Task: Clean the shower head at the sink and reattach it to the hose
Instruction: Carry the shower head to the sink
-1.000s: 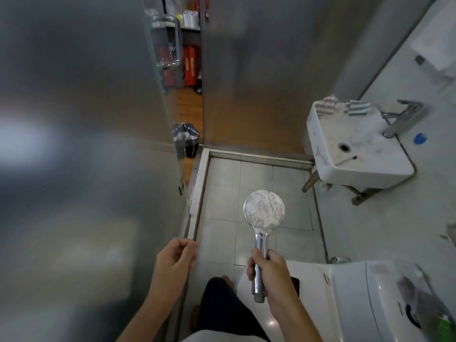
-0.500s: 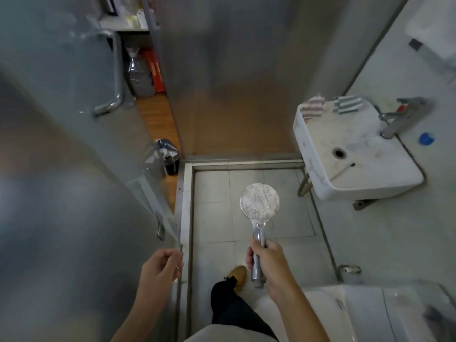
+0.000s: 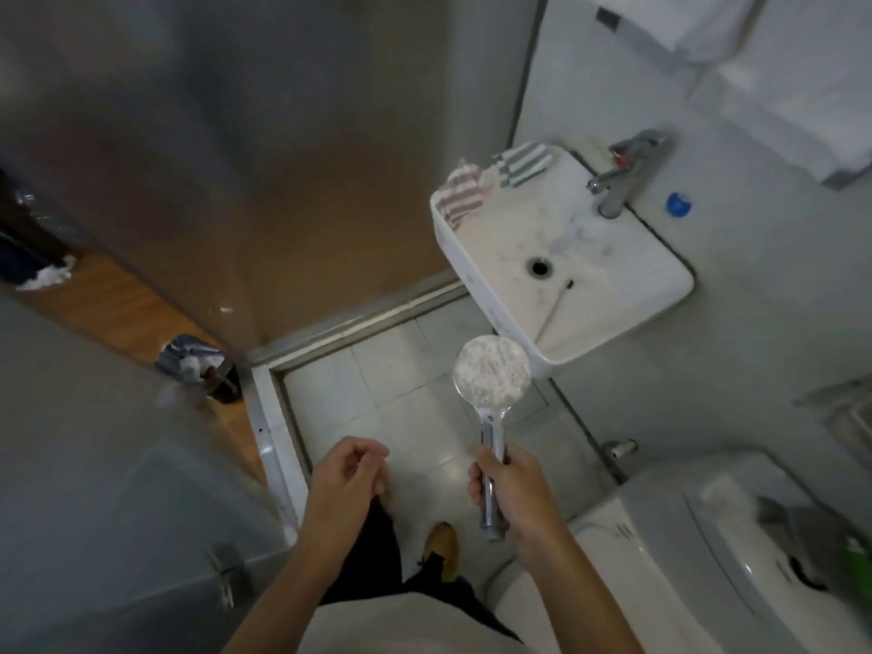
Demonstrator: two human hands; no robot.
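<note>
Single head-worn view, looking steeply down from standing height, sink (image 3: 627, 318) ahead-right, floor below

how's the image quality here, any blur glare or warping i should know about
Head view: dim, flat light; the left side with the glass door is smeared by motion blur; wide-angle warping tilts the sink and bends the walls; a small glare spot sits on the floor tiles; the shower head in the right hand is fairly sharp, its face coated white; the left hand is slightly soft.
</note>
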